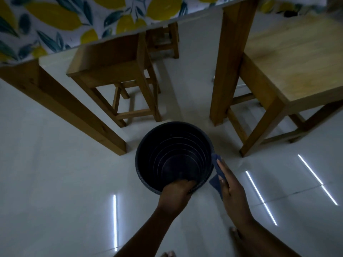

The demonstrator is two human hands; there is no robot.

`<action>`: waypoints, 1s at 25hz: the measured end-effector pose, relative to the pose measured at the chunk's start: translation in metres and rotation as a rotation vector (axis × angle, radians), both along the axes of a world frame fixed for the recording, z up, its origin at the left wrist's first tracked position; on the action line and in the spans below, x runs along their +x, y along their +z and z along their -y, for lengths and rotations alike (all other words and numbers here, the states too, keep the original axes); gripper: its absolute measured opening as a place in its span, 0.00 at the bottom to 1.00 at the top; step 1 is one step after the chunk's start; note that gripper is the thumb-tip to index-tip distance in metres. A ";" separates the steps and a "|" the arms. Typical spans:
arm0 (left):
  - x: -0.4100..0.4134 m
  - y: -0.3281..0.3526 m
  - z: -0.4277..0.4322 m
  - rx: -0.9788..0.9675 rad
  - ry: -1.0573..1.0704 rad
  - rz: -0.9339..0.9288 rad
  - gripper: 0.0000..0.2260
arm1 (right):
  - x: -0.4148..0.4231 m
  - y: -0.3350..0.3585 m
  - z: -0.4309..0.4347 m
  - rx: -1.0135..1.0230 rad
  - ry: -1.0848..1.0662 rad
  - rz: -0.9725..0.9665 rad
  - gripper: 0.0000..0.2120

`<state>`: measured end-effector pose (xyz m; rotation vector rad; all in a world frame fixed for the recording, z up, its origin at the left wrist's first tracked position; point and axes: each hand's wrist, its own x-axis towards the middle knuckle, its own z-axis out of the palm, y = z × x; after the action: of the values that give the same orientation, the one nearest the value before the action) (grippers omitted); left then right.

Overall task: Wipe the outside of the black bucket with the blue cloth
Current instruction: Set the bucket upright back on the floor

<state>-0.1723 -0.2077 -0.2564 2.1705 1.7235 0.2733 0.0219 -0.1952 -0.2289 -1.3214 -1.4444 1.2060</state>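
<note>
The black bucket (pixel 167 145) stands upright on the pale tiled floor, and I look down into it. My left hand (pixel 176 190) grips its near rim, fingers curled over the edge into the inside. The blue cloth (pixel 216 179) lies against the bucket's right outer wall. My right hand (pixel 230 184) presses the cloth onto that wall with straight fingers pointing away from me. Most of the cloth is hidden between my hand and the bucket.
A wooden stool (pixel 115 71) stands under the table with the lemon-print cloth (pixel 65 21). Thick table legs (pixel 228 67) flank the bucket at left and right. A wooden chair (pixel 289 71) is at the right. My bare feet (pixel 234 232) show at the bottom.
</note>
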 end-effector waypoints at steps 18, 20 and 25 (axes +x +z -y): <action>0.149 0.189 -0.152 0.110 -0.129 0.032 0.17 | 0.139 0.177 -0.141 0.391 -0.428 0.244 0.29; 0.155 0.196 -0.176 0.106 -0.078 0.092 0.16 | 0.148 0.162 -0.180 0.289 -0.354 0.474 0.27; 0.153 0.212 -0.206 0.113 -0.053 0.162 0.15 | 0.154 0.138 -0.198 0.200 -0.149 1.014 0.33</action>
<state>-0.0196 -0.0016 -0.0449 2.2021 1.5941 0.5292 0.1755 0.0029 -0.0910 -1.9651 -2.0089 0.2203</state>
